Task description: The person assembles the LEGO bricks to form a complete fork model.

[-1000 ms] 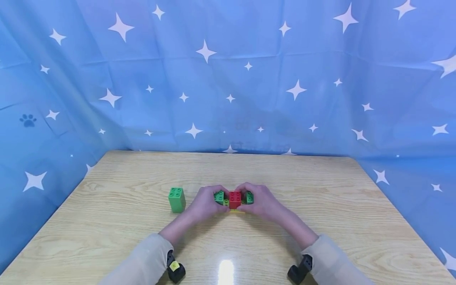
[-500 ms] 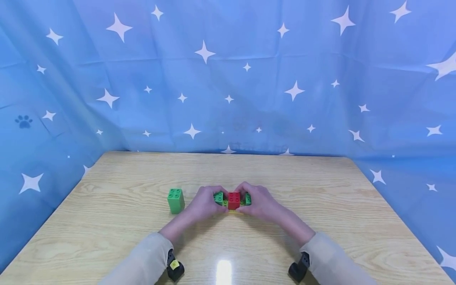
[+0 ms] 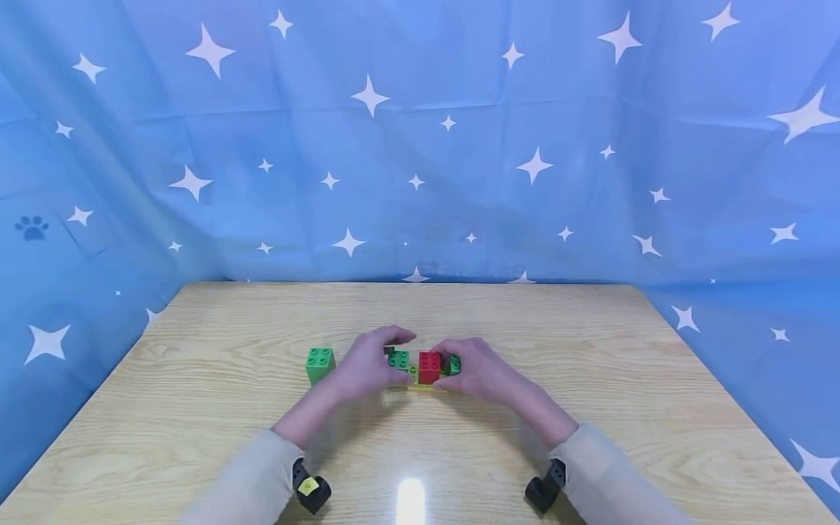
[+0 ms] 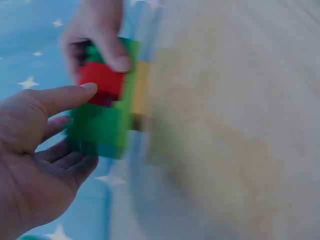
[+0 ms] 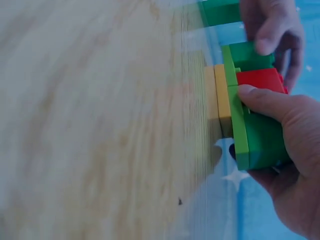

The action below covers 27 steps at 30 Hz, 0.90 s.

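A toy brick build stands mid-table: a red brick point(image 3: 429, 367) sits between two dark green bricks point(image 5: 265, 140) on a lime green layer point(image 5: 241, 135), above a yellow brick point(image 5: 223, 102). My right hand point(image 3: 479, 372) grips the build at its right, thumb on the near side by the red brick. At the left end, my left hand point(image 3: 369, 362) has thumb and fingers spread apart around the left green brick point(image 4: 95, 125). Whether any left fingertip still touches it, I cannot tell. Fingers hide part of both ends.
A separate tall green brick point(image 3: 320, 364) stands on the wooden table point(image 3: 230, 423), left of my left hand and partly behind it. A blue cloth with white stars point(image 3: 394, 146) hangs behind the table and at both sides.
My left hand has loosened from the build, its fingers spreading and shifting left. My right hand keeps its grip. The view has shifted slightly.
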Tool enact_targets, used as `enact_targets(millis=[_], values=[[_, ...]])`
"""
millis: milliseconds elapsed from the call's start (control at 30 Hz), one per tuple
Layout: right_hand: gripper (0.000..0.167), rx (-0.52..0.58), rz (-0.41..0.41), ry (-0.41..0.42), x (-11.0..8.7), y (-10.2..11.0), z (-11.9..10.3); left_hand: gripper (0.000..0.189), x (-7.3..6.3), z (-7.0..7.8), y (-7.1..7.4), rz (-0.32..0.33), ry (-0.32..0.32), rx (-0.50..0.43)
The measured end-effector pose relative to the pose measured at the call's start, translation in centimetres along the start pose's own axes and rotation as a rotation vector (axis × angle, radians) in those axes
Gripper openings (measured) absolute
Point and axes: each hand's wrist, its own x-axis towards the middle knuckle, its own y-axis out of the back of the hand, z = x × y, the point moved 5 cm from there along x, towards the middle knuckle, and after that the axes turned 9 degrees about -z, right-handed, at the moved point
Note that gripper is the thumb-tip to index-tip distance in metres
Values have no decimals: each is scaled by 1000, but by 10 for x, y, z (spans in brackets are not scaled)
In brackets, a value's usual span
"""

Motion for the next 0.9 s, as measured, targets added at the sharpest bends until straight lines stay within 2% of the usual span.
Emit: enact_targets(millis=[100,200,267,367,467,567,700,900], values=[[43,-18,-12,-25,0,0,1,63,-12,13,18,22,-26,-25],[46,-25,-11,-41,-1,1,2,62,-24,22,38,52,-71,-6],[48,-18,-11,-36,0,2,2,63,-34,24,52,74,-93,21],[51,1,-15,-13,3,0,1,66,-50,17,73,93,-93,55],[52,-4,-17,10,5,-2,0,72,-64,2,87,86,-65,52],[52,-14,-17,17,6,-3,0,75,-74,-15,93,71,-43,19],[51,-19,-17,10,6,-4,2,75,-83,-34,92,62,-33,-50],[51,-12,-29,1,8,-5,0,68,-91,-55,89,75,-7,-183]])
